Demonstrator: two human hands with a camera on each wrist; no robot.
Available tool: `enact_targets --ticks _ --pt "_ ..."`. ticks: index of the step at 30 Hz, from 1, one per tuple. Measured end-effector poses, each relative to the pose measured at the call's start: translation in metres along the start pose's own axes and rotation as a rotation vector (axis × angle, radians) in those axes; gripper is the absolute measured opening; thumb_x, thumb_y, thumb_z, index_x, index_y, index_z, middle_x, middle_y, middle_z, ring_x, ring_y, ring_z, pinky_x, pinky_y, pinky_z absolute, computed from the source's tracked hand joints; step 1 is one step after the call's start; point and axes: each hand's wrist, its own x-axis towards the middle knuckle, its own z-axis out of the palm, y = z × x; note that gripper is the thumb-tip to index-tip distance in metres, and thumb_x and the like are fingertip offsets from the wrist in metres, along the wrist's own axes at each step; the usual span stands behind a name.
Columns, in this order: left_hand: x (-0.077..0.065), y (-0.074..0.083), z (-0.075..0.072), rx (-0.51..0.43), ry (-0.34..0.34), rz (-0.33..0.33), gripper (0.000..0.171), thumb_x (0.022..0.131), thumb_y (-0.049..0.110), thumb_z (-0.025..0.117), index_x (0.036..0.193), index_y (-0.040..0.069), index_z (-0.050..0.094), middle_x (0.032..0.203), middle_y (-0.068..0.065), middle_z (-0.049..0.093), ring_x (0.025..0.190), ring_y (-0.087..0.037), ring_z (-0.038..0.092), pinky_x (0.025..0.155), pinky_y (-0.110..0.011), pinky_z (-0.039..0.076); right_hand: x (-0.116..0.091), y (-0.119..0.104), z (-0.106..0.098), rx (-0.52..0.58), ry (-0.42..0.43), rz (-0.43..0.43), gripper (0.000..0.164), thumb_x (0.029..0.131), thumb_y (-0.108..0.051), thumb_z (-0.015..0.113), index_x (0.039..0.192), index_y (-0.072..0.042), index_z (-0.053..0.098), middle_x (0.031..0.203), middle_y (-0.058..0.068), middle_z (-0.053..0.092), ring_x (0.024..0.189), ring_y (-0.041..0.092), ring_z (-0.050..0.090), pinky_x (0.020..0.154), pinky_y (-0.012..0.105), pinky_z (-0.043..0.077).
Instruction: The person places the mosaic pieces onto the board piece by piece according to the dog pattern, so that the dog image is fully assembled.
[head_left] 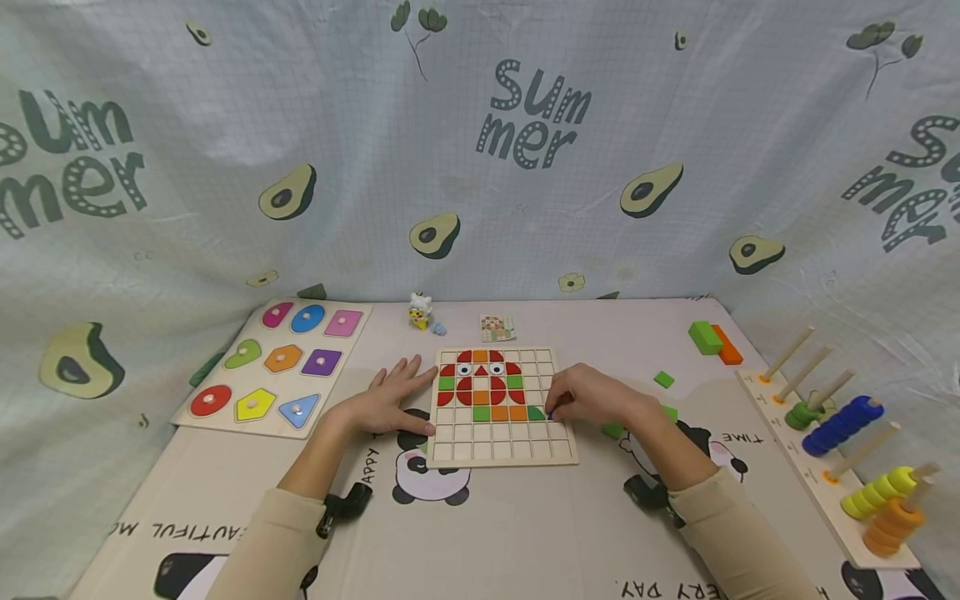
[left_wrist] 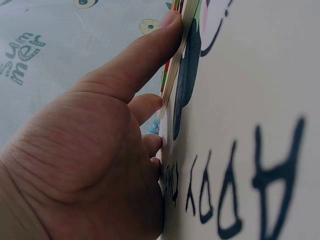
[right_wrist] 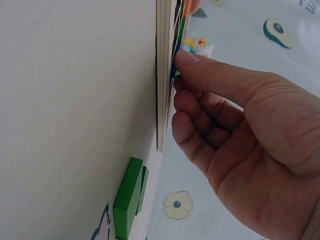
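A wooden grid board (head_left: 495,454) lies on the table, with red, orange, green and white tiles in its cells forming a patterned figure with two eyes. My left hand (head_left: 390,402) lies spread at its left side, thumb and index finger touching the edge; the left wrist view shows the thumb (left_wrist: 155,55) against the rim. At the board's right side my right hand (head_left: 588,393) pinches a small blue tile (right_wrist: 174,62) between thumb and fingers, over the cell beside a green tile (head_left: 536,413). Its fingers mostly cover the blue tile in the head view.
At left lies a shape puzzle board (head_left: 288,387). A small picture card (head_left: 497,327) and a figurine (head_left: 420,310) stand behind the grid. Loose green tiles (head_left: 663,379), a green block (head_left: 705,337) and an orange block (head_left: 727,345) lie right, near a peg board (head_left: 806,467) with coloured rings.
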Motion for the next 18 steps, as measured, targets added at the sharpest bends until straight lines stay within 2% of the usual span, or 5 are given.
enact_targets --ticks 4,8,13,18 --pt "0.000 0.001 0.000 -0.002 -0.002 -0.003 0.101 0.074 0.064 0.069 0.154 0.025 0.021 0.162 -0.011 0.002 0.147 -0.036 -0.008 0.114 -0.060 -0.006 -0.001 0.001 -0.001 -0.013 0.005 -0.003 0.011 0.084 -0.010 0.074 0.092 -0.017 0.076 0.089 -0.009 0.068 0.077 0.007 0.059 0.068 0.023 0.052" --pt "0.000 0.001 0.000 -0.001 -0.003 -0.001 0.101 0.074 0.064 0.069 0.154 0.025 0.021 0.161 -0.012 0.002 0.147 -0.036 -0.008 0.114 -0.060 -0.006 -0.008 0.001 -0.011 -0.012 0.039 0.016 0.013 0.086 -0.014 0.072 0.099 -0.016 0.075 0.090 -0.010 0.066 0.079 0.009 0.058 0.068 0.025 0.052" --pt "0.000 0.000 0.000 0.003 0.001 -0.003 0.101 0.074 0.064 0.069 0.154 0.025 0.022 0.161 -0.011 0.002 0.147 -0.036 -0.007 0.114 -0.060 -0.006 -0.025 0.008 -0.033 -0.016 0.152 0.036 0.024 0.089 -0.023 0.070 0.111 -0.016 0.072 0.094 -0.008 0.064 0.079 0.013 0.056 0.065 0.027 0.051" --pt "0.000 0.000 0.000 0.001 0.001 -0.002 0.101 0.074 0.065 0.069 0.154 0.025 0.022 0.161 -0.011 0.003 0.147 -0.036 -0.007 0.114 -0.060 -0.006 -0.045 0.025 -0.055 -0.032 0.267 0.071 0.027 0.087 -0.025 0.072 0.113 -0.020 0.069 0.095 -0.008 0.064 0.079 0.014 0.056 0.067 0.027 0.052"
